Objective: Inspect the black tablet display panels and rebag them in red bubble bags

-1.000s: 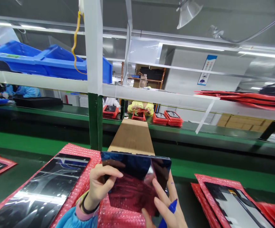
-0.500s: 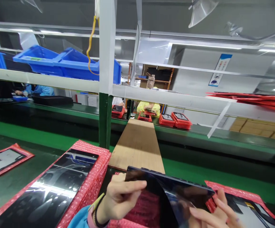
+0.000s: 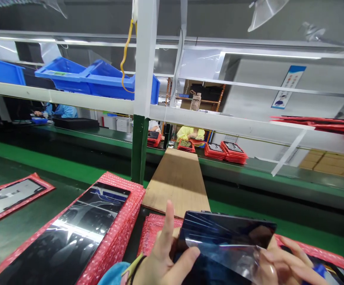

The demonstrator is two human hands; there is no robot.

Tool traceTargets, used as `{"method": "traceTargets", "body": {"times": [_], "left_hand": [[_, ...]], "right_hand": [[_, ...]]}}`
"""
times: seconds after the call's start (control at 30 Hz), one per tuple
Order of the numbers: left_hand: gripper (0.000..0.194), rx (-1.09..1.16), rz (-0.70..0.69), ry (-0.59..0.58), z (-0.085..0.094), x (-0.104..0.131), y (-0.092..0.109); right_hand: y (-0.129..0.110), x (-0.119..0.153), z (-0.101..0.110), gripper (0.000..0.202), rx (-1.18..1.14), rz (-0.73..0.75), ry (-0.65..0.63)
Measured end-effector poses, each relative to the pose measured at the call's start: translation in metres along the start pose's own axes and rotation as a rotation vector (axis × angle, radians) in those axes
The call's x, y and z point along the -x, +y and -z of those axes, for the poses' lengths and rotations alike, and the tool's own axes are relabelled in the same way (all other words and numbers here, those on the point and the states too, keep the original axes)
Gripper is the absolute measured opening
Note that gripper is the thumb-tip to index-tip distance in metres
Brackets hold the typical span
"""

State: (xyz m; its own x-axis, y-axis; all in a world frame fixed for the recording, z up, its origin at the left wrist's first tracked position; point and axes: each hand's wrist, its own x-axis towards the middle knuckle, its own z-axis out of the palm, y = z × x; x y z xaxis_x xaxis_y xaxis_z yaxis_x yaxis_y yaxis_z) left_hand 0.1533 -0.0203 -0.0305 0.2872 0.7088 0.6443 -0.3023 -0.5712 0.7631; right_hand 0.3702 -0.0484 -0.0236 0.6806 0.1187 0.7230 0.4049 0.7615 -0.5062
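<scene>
A dark glossy panel (image 3: 219, 241) is held up between my two hands at the lower centre right. My left hand (image 3: 166, 253) grips its left edge, thumb on the front face and index finger pointing up. My right hand (image 3: 284, 261) is closed at the panel's right side, its fingertips pinching a clear film (image 3: 249, 263) that lies over part of the face. Left of my hands, another black panel (image 3: 67, 233) rests on a stack of pink bubble-wrap sheets (image 3: 112, 241).
More pink wrap (image 3: 152, 231) lies behind my left hand. A wooden board (image 3: 177, 182) bridges to the far bench. A green-and-white post (image 3: 140, 146) stands centre left. Wrapped parts sit at far left (image 3: 11, 198) and lower right (image 3: 323, 255). People work beyond.
The panel has tilted to show more of its front face. My left index finger has swung upright, and the film now shows at my right fingertips. The view has shifted slightly left.
</scene>
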Motion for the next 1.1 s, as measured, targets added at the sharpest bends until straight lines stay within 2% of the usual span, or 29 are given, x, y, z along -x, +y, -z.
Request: {"method": "traceTargets", "body": {"times": [0.03, 0.1, 0.2, 0.4, 0.6, 0.7, 0.87, 1.1], "left_hand": [[0.092, -0.028, 0.068, 0.020, 0.000, 0.002, 0.003], [0.092, -0.081, 0.152, 0.052, 0.000, 0.004, 0.008], [0.087, -0.130, 0.169, 0.060, -0.002, 0.006, 0.012], [0.082, -0.369, 0.035, 0.077, -0.008, 0.007, 0.023], [0.062, -0.488, -0.126, 0.021, -0.010, -0.002, 0.039], [0.059, -0.439, -0.088, 0.006, -0.009, -0.005, 0.038], [0.033, -0.258, -0.105, -0.081, -0.006, -0.014, 0.031], [0.031, -0.175, -0.077, -0.130, -0.010, -0.011, 0.033]], "right_hand": [[-0.004, -0.001, -0.009, 0.040, -0.014, 0.054, -0.008], [-0.009, -0.002, -0.022, 0.036, -0.055, 0.072, -0.075], [-0.008, -0.002, -0.029, 0.032, -0.109, -0.032, -0.153], [0.008, -0.003, -0.026, 0.031, -0.184, -0.231, -0.097], [0.000, -0.003, -0.021, 0.034, -0.196, -0.419, -0.155], [-0.003, -0.003, -0.019, 0.037, -0.208, -0.470, -0.170], [0.001, -0.004, -0.018, 0.039, -0.243, -0.488, -0.178], [0.008, -0.002, -0.023, 0.030, -0.362, -0.618, -0.223]]}}
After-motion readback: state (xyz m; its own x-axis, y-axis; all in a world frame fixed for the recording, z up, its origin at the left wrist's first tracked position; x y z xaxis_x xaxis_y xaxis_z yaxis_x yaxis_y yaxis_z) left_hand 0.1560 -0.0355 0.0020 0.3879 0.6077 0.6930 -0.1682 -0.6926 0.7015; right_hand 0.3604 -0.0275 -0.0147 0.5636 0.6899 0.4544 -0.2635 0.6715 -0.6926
